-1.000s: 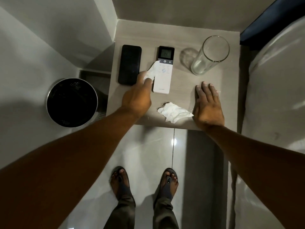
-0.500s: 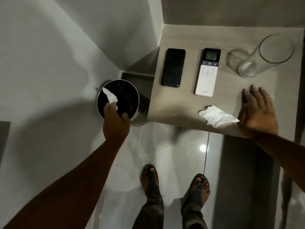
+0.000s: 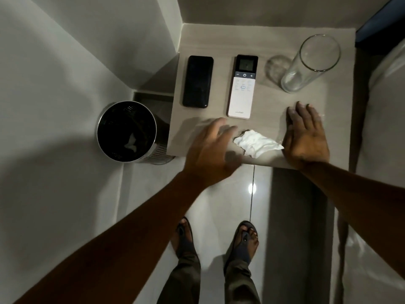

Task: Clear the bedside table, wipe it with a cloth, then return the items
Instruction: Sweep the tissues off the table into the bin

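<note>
The bin (image 3: 126, 131) holds one white scrap (image 3: 130, 144); the glass (image 3: 310, 62) is empty. My left hand (image 3: 210, 150), over the bin half a second ago, now hovers empty, fingers spread, beside the one tissue (image 3: 256, 144) on the table (image 3: 263, 40). My right hand (image 3: 305, 137) lies flat, fingers together. One phone (image 3: 198, 81), one remote (image 3: 242, 85).

The left hand (image 3: 211, 148) is blurred, so whether its fingers (image 3: 221, 128) touch the surface (image 3: 241, 40) cannot be told. It hides the surface's near edge. The pale scrap (image 3: 130, 143) in the bin (image 3: 127, 131) is too dim to identify.
</note>
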`<state>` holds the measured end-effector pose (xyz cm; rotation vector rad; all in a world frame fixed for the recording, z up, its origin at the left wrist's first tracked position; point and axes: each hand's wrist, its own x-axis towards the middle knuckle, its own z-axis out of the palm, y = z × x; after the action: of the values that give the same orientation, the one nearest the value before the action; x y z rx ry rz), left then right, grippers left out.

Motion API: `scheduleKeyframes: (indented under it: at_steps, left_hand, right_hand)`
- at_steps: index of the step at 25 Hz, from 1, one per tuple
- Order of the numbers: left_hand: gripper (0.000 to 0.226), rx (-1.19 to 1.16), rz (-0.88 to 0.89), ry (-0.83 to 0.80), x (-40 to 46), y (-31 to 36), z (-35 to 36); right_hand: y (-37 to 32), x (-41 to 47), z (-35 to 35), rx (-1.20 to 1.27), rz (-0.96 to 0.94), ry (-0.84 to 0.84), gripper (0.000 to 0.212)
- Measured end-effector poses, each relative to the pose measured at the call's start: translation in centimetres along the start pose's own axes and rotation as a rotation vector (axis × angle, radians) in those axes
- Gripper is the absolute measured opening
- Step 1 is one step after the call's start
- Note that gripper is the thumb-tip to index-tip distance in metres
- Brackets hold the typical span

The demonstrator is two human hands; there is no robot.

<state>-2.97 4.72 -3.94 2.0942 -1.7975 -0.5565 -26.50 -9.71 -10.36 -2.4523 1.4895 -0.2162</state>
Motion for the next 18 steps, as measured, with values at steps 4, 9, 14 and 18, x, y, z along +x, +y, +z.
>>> scheduleKeyframes:
  at_steps: [4,9,14,18]
  left_hand:
    - [0.044,0.075,0.054,-0.124,2.4,2.3,0.9]
    - [0.016,-0.076,0.016,0.022,-0.1,-0.7,-0.6]
    - [0.015,0.054,-0.468,0.419,-6.3,-10.6,-5.7]
    - [0.015,0.187,-0.667,0.341,-9.0,-17.4,-7.4]
  right_hand:
    - [0.0,0.0,0.1,0.022,0.008,0.005,0.052]
    - [0.1,-0.2,0.2,0.025,-0.005,0.007,0.050]
    - [0.0,-0.1,0.2,0.024,-0.011,0.024,0.052]
    - [0.0,0.0,0.1,0.022,-0.018,0.018,0.053]
